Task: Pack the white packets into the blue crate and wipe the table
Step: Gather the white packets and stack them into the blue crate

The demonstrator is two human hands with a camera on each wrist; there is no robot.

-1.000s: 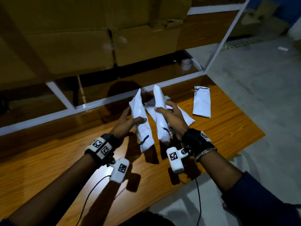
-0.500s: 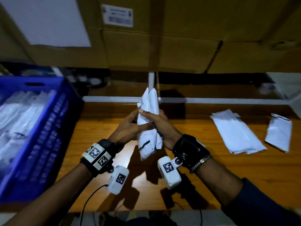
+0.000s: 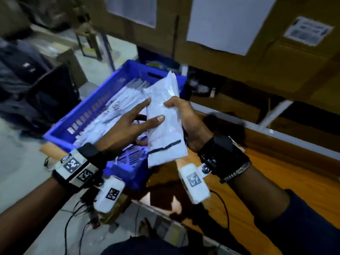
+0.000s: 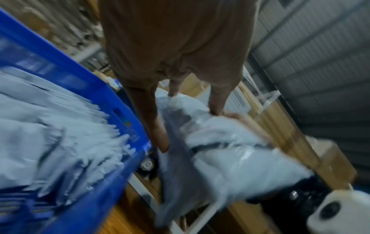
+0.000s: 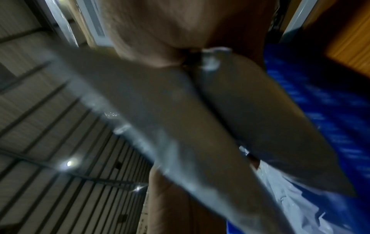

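Observation:
In the head view both hands hold two white packets point(image 3: 165, 129) pressed together, upright, above the near right corner of the blue crate point(image 3: 88, 107). My left hand point(image 3: 153, 110) pinches them from the left, thumb on the front face. My right hand point(image 3: 184, 115) grips their right edge with curled fingers. Several white packets point(image 3: 114, 111) lie in the crate. The left wrist view shows the held packets point(image 4: 230, 150) beside the crate wall point(image 4: 128, 110). The blurred right wrist view shows the packets point(image 5: 160, 110) close up, with the crate point(image 5: 320, 102) behind.
The crate stands at the left end of the wooden table point(image 3: 276, 181). A white rail point(image 3: 276, 133) runs along the table's back. Cardboard boxes point(image 3: 276, 70) with paper labels stand behind it. Cables point(image 3: 82, 218) hang at the front edge. A dark object point(image 3: 51, 92) stands left of the crate.
The two hands brought their packets together into one bundle and carried it left, from mid-table to above the crate's corner. The view swung left with them.

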